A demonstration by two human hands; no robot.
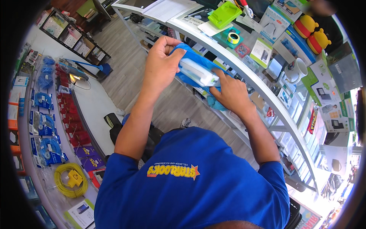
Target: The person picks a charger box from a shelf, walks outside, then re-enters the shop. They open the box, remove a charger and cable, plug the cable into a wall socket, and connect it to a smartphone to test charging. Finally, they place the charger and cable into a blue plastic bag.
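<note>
In front of me, above the floor and beside the glass counter, hangs a blue plastic packet (202,61) with a white, oblong boxed item (195,72) showing at it. My left hand (160,65) pinches the packet's upper left corner between thumb and fingers. At the right end, my right hand (233,94) grips the packet and white item, its index finger lying along the item's edge. Whether the white item is fully inside the plastic or only partly, I cannot tell.
A white-framed glass counter (263,82) curves along the right, bearing a green tray (225,14), a tape roll (233,37), a white mug (296,71) and several product boxes. On the left, a display shelf holds packaged blue cables (49,150) and a coiled yellow cord (71,180).
</note>
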